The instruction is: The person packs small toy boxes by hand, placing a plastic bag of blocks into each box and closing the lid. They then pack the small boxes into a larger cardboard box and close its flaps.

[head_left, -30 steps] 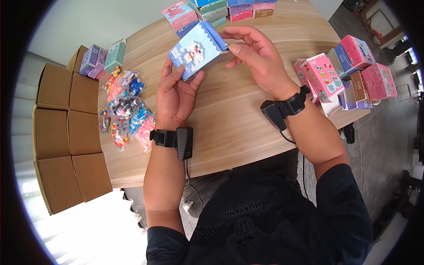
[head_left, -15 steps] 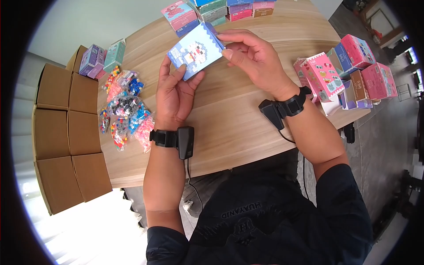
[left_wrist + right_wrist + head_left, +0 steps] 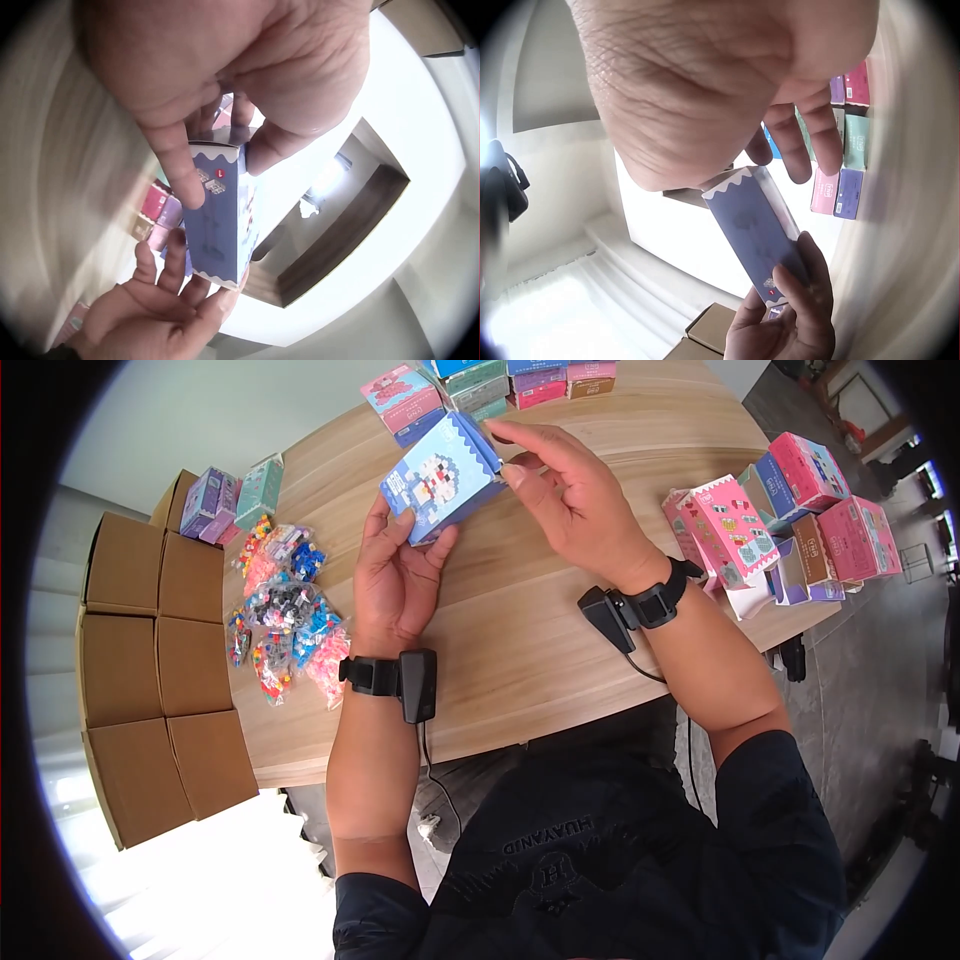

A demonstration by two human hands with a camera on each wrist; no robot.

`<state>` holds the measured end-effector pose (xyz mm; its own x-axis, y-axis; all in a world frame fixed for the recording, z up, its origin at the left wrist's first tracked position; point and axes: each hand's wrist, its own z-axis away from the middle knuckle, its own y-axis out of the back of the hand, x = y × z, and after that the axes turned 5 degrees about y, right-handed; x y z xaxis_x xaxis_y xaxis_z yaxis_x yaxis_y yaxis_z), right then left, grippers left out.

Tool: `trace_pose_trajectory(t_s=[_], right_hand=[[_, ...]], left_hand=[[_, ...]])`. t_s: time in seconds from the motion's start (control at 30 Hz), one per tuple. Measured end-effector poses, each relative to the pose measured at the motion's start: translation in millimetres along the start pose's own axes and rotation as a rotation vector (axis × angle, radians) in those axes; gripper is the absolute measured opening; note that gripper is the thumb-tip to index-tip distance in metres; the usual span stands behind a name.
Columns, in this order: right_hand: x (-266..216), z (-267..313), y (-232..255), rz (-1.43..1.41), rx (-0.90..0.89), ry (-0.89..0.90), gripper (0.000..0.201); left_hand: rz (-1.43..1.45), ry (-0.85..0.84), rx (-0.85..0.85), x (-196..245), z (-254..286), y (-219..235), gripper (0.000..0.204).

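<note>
Head view: blue box (image 3: 440, 485), upper ctr of frame, tilted, w/ pixel-figure face toward camera. L hand (image 3: 400, 580), left of ctr, grips box's lower end, thumb on printed face. R hand (image 3: 590, 515), upper right of ctr, thumb & index finger at box's upper-right end, tips apart; whether they pinch its edge, can't tell. Bags of small multicol. pcs (image 3: 285, 605) on counter (image 3: 520, 640), left; brown cartons (image 3: 120, 660), far left; pink box (image 3: 738, 535), mid-right.

Smooth card box (image 3: 440, 482); matt wood-grain tabletop (image 3: 530, 630)
</note>
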<state>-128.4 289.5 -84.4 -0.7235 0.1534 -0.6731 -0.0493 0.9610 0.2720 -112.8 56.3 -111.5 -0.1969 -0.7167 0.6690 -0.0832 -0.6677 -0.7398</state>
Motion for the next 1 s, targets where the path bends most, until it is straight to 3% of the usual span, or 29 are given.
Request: trace_pose_trajectory(t_s=[0.27,0.87,1.0], right_hand=[[2.4,-2.1,-1.8,0.173,0.088,0.168,0.032],[0.3,0.4,-6.9,0.143,0.213,0.115,0.026],[-4.7,0.3,-10.0,0.111,0.24,0.02,0.027]], left_hand=[[-0.008,0.005,-0.018,-1.3,-1.3,2.7,0.058],[-0.049,-0.023,-0.031,-2.9,-0.4,-0.5,0.058],[-0.123,-0.061,-0.008,-3.8,-0.4,-3.0,0.055]])
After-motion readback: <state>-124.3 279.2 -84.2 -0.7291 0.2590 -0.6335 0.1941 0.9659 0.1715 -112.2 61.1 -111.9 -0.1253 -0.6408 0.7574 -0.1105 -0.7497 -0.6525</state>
